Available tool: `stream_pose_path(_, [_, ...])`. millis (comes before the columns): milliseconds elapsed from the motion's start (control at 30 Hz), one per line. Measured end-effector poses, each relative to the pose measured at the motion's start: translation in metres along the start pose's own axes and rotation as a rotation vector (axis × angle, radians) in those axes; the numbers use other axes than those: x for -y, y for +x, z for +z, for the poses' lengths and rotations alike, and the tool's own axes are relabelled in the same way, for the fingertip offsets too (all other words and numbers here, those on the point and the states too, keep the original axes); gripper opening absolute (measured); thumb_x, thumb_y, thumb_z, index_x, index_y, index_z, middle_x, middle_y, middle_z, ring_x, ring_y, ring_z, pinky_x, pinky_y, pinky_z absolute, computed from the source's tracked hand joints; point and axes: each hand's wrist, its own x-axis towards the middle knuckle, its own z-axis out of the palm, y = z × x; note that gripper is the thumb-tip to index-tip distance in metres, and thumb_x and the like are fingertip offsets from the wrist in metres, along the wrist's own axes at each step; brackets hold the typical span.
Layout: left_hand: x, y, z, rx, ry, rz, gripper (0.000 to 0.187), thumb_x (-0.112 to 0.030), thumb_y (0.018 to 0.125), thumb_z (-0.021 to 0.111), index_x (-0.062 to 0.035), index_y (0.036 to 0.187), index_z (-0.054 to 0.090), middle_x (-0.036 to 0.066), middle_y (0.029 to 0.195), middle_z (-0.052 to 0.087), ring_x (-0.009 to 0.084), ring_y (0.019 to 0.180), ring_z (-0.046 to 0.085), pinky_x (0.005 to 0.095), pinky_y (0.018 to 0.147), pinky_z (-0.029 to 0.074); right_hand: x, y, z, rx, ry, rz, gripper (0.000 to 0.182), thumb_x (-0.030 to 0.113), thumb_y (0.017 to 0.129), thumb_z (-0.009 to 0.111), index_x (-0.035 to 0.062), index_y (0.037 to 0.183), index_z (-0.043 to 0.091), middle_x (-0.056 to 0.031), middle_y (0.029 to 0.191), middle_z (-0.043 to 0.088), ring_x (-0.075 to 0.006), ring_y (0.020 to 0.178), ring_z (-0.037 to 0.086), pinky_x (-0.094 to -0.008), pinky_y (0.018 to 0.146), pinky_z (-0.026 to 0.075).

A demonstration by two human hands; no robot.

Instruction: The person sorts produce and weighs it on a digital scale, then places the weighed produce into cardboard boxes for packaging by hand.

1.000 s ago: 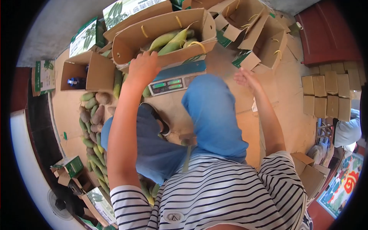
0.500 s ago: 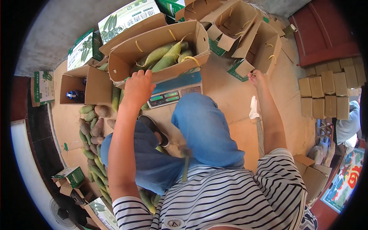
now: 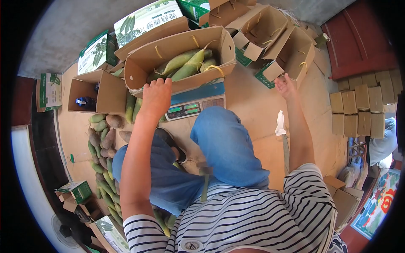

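My left hand (image 3: 157,96) is closed over the near rim of a long cardboard box (image 3: 181,87), its fingers hooked over the edge. Inside lie several long green radishes (image 3: 190,67), and yellow cord loops hang from the box's walls. The box rests on a scale (image 3: 183,110) with lit green displays, partly hidden beneath it. My right hand (image 3: 286,86) is held out palm up, its fingers loosely apart and holding nothing visible. Just beyond it, a second open cardboard box (image 3: 291,59) with yellow cords overlaps the fingertips in this view.
Many radishes (image 3: 110,185) lie in rows on the floor at left. Beside them a box on its side (image 3: 110,93) contains a blue bottle (image 3: 85,102). A white paper scrap (image 3: 280,123) lies at right. Stacked cartons (image 3: 360,101) stand far right, near another person (image 3: 382,143).
My right hand has turned more palm up and its fingers have loosened. My left hand stays on the box rim. The whole view has shifted slightly.
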Motion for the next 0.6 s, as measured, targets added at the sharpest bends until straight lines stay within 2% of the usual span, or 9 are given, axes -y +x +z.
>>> stream_pose_path(100, [0.006, 0.002, 0.005, 0.014, 0.038, -0.02, 0.024, -0.004, 0.075, 0.06, -0.0067, 0.098, 0.054, 0.011, 0.091, 0.06, 0.0275, 0.091, 0.059, 0.0436, 0.078, 0.043, -0.043, -0.023, 0.019, 0.021, -0.18, 0.111, 0.043, 0.042, 0.084, 0.063, 0.0057, 0.102, 0.049, -0.0122, 0.085, 0.063, -0.0208, 0.074, 0.063, -0.0318, 0.066, 0.052])
stream_pose_path(167, [0.007, 0.006, 0.008, 0.032, 0.044, -0.028, 0.025, -0.003, 0.074, 0.06, -0.0065, 0.098, 0.054, 0.011, 0.092, 0.06, 0.0275, 0.091, 0.059, 0.044, 0.08, 0.042, -0.054, -0.068, 0.054, 0.238, -0.569, 0.098, 0.035, 0.038, 0.087, 0.059, 0.0073, 0.101, 0.052, -0.0095, 0.084, 0.064, -0.0198, 0.073, 0.063, -0.0306, 0.064, 0.051])
stream_pose_path(267, [0.008, 0.009, 0.013, 0.021, 0.054, -0.01, 0.024, -0.003, 0.074, 0.06, -0.0068, 0.098, 0.055, 0.01, 0.092, 0.061, 0.0269, 0.091, 0.059, 0.043, 0.079, 0.042, -0.041, -0.113, 0.12, 0.589, -0.849, -0.384, 0.028, 0.034, 0.09, 0.055, 0.0066, 0.096, 0.056, -0.0067, 0.081, 0.064, -0.0154, 0.072, 0.063, -0.029, 0.061, 0.05])
stream_pose_path(333, [0.009, 0.011, 0.022, 0.005, 0.092, 0.001, 0.017, -0.012, 0.078, 0.06, -0.0074, 0.094, 0.054, 0.01, 0.088, 0.061, 0.0276, 0.088, 0.06, 0.0427, 0.075, 0.044, -0.015, -0.149, 0.18, 0.609, -0.981, -0.748, 0.021, 0.025, 0.091, 0.053, 0.0048, 0.09, 0.058, -0.0058, 0.077, 0.064, -0.0177, 0.071, 0.063, -0.0302, 0.06, 0.048])
stream_pose_path(367, [0.01, 0.013, 0.024, -0.009, 0.113, 0.006, 0.016, -0.016, 0.081, 0.06, -0.0077, 0.092, 0.053, 0.01, 0.087, 0.061, 0.028, 0.086, 0.061, 0.0425, 0.073, 0.044, -0.003, -0.159, 0.208, 0.605, -1.065, -0.914, 0.019, 0.024, 0.089, 0.054, 0.0051, 0.092, 0.058, -0.0061, 0.082, 0.064, -0.0206, 0.075, 0.063, -0.0315, 0.064, 0.048])
stream_pose_path(400, [0.009, 0.015, 0.023, 0.014, 0.096, -0.003, 0.016, -0.012, 0.078, 0.06, -0.0079, 0.092, 0.054, 0.01, 0.087, 0.062, 0.0272, 0.085, 0.061, 0.0419, 0.073, 0.045, 0.002, -0.162, 0.233, 0.594, -1.145, -1.082, 0.018, 0.022, 0.088, 0.055, 0.0054, 0.094, 0.059, -0.0064, 0.086, 0.065, -0.0235, 0.079, 0.063, -0.0327, 0.067, 0.049])
stream_pose_path(467, [0.006, 0.016, 0.022, 0.062, 0.068, -0.01, 0.019, -0.004, 0.074, 0.06, -0.0083, 0.092, 0.056, 0.009, 0.086, 0.063, 0.0255, 0.084, 0.062, 0.0405, 0.073, 0.046, 0.0, -0.146, 0.278, 0.601, -1.188, -1.281, 0.021, 0.023, 0.086, 0.056, 0.006, 0.097, 0.06, -0.0056, 0.101, 0.063, -0.0286, 0.094, 0.058, -0.0358, 0.078, 0.047])
stream_pose_path(533, [0.006, 0.019, 0.029, 0.035, 0.084, -0.002, 0.017, -0.006, 0.075, 0.061, -0.0097, 0.091, 0.056, 0.008, 0.084, 0.063, 0.0247, 0.081, 0.063, 0.0398, 0.07, 0.047, -0.009, -0.127, 0.32, 0.559, -1.231, -1.528, 0.026, 0.025, 0.085, 0.058, 0.0058, 0.102, 0.06, -0.0066, 0.111, 0.059, -0.0284, 0.103, 0.054, -0.0395, 0.085, 0.044])
stream_pose_path(600, [0.006, 0.021, 0.031, 0.05, 0.081, -0.021, 0.017, -0.007, 0.075, 0.061, -0.0104, 0.091, 0.057, 0.008, 0.084, 0.063, 0.0243, 0.081, 0.063, 0.0397, 0.07, 0.047, -0.021, -0.109, 0.354, 0.463, -1.293, -1.683, 0.028, 0.026, 0.082, 0.062, 0.0065, 0.101, 0.059, -0.0085, 0.114, 0.058, -0.0289, 0.105, 0.053, -0.041, 0.087, 0.043])
